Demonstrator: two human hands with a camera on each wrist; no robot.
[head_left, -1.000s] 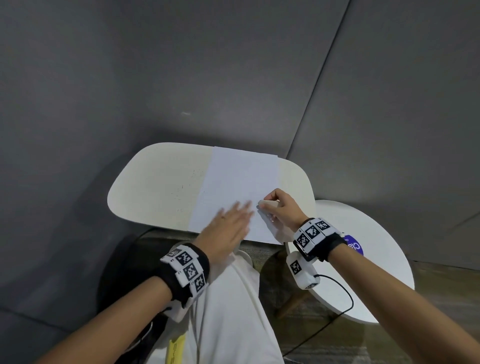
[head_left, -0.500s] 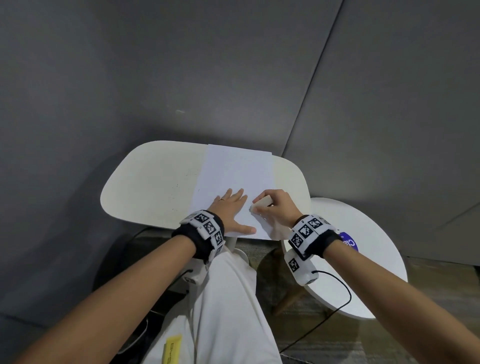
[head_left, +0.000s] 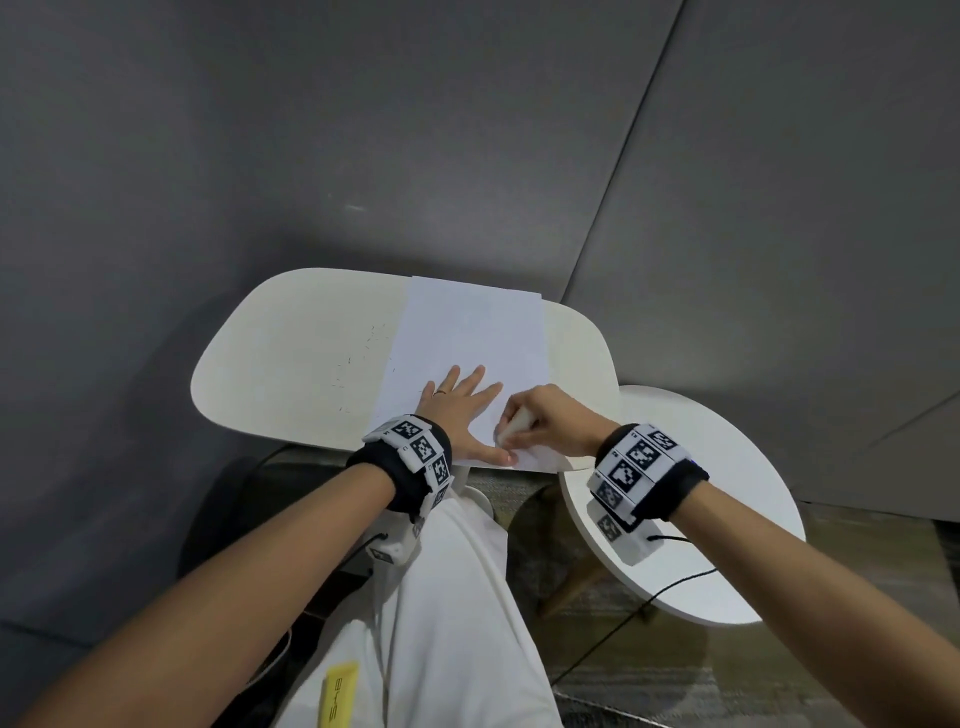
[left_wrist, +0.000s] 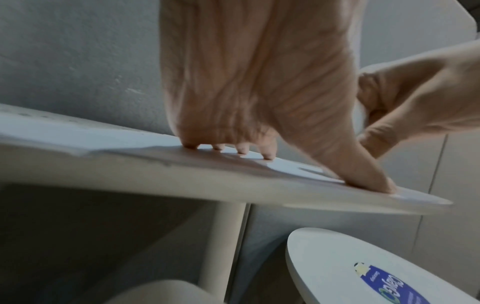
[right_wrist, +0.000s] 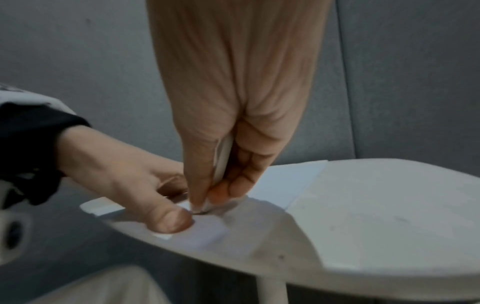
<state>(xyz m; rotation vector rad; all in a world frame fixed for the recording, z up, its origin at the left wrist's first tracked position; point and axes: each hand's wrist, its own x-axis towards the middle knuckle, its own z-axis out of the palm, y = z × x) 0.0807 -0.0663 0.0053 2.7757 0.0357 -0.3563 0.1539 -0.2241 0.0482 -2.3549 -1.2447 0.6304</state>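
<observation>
My right hand (head_left: 540, 418) pinches a white eraser (head_left: 511, 427) between thumb and curled fingers, tip down on the paper (head_left: 467, 332) near its near right corner. My left hand (head_left: 457, 410) lies flat beside it, fingers spread, pinning the sheet. Rubbing too hard could crease or tear the paper, and a lighter left hand may let it slide. The corner juts past the tabletop (head_left: 291, 358) edge, unsupported. Open room lies left and ahead; a 2nd table (head_left: 727, 467) crowds the right.
</observation>
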